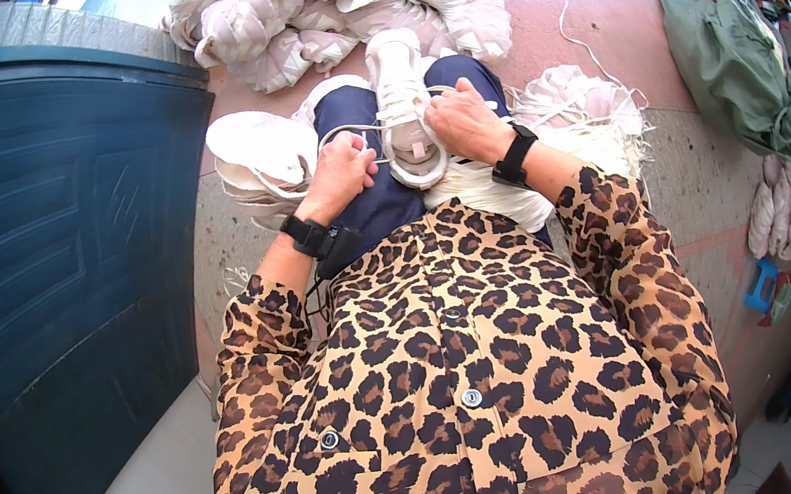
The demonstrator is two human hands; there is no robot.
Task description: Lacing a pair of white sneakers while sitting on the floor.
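Lacing this pale sneaker (pixel 405 106) looks like my step; it lies toe away, between the inner edges of my navy trouser legs (pixel 345 111). My left hand (pixel 343 171) is closed on the looped lace (pixel 366 128), my right hand (pixel 471 124) pinching lace beside the eyelets. I judge the next move calls for even, gentle tension.

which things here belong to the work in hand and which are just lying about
In the work:
white and pale-pink fabric shoe
white cord lace, in the left hand and right hand
probably the loose cream laces on the lap

Apparently lying about:
green fabric sack
blue plastic object
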